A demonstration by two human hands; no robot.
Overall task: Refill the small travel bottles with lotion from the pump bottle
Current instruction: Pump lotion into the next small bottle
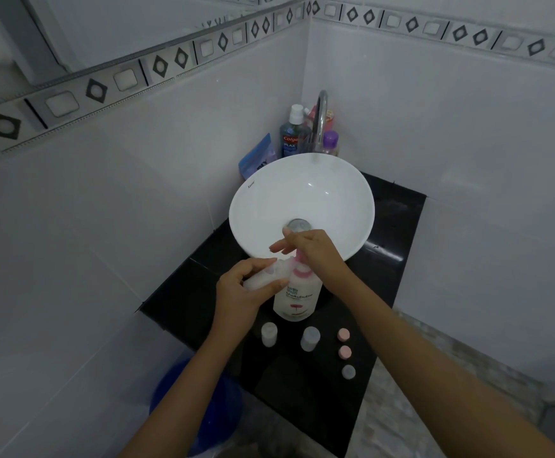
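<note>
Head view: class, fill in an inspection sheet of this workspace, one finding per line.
Surface: black counter carrying a white basin.
Job's things: pump bottle upright; one travel bottle held at its spout; two open travel bottles and three loose caps nearer the front edge.
Clutter: mouthwash, purple-capped bottle, blue pouch behind the basin.
Hands: left hand grips the travel bottle; right hand rests on the pump head.
Cables: nothing seen.
Surroundings: tiled walls, tap, blue bucket below.

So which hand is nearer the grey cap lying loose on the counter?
Right. The right hand presses the pump bottle above the grey cap; the left hand holds a travel bottle further left.
</note>
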